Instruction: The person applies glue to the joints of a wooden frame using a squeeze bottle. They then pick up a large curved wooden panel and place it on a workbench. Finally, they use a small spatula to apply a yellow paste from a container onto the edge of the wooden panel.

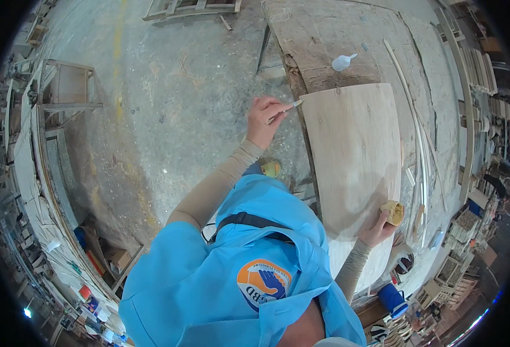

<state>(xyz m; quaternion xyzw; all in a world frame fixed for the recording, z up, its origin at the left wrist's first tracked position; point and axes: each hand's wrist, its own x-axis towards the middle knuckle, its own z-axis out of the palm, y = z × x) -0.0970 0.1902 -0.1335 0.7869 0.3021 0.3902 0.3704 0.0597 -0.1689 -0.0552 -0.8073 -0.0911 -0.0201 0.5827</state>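
My left hand (263, 121) is closed around a small brush (292, 106) with a pale tip. That tip is at the far left corner of a curved, pale wood panel (350, 139), and I cannot tell whether it touches the edge. The panel lies on a worn, stained worktable (336, 26). Over the panel's right side, my right hand (378, 229) grips a yellowish cup (392, 213) with crusted, stained walls. How much is inside the cup is hard to make out.
A white squeeze bottle (343, 62) lies beyond the panel. Long thin wood strips (420, 139) run along its right. A blue bucket (392, 301) stands at the lower right. Wooden frames (70, 87) stand on the left, and another frame (191, 8) lies at the far edge.
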